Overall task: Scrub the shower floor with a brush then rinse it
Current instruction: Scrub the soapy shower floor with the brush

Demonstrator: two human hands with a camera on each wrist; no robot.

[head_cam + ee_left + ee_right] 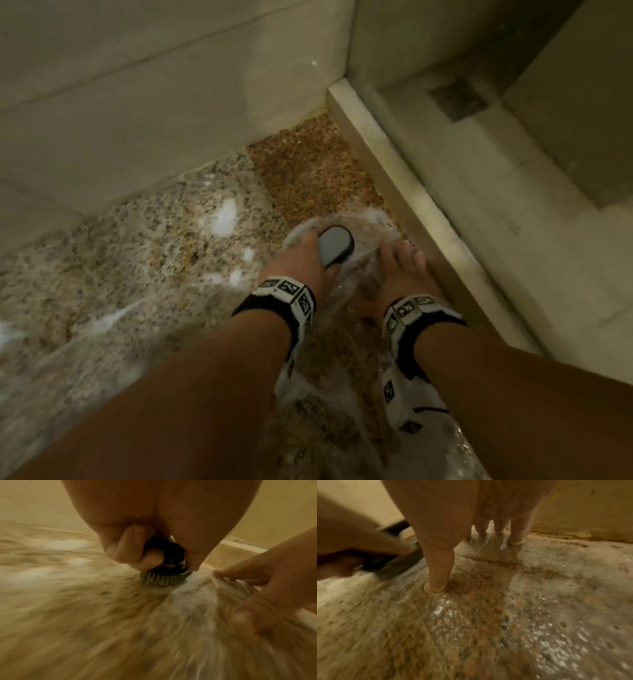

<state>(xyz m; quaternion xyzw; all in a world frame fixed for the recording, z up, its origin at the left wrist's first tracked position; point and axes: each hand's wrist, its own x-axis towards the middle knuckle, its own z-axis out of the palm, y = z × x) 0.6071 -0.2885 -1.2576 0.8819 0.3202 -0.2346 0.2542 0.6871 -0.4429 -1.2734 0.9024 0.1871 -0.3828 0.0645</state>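
My left hand [308, 251] grips a dark brush [337, 245] with grey bristles [163, 579], bristles down on the wet speckled shower floor [154, 240]. In the left wrist view, fingers and thumb curl around the black brush body [171, 555]. Just right of it, my right hand [400, 267] has straight fingers, and the fingertips [435, 586] touch the wet floor. Water streams over the floor around both hands [447, 615]. Patches of white foam [222, 216] lie to the left.
A raised pale curb [394, 171] runs along the right of the shower floor, close to my right hand. A brown tile [308, 171] fills the far corner. Tiled walls [137, 85] close the back. Beyond the curb, a dark floor drain grate [457, 99].
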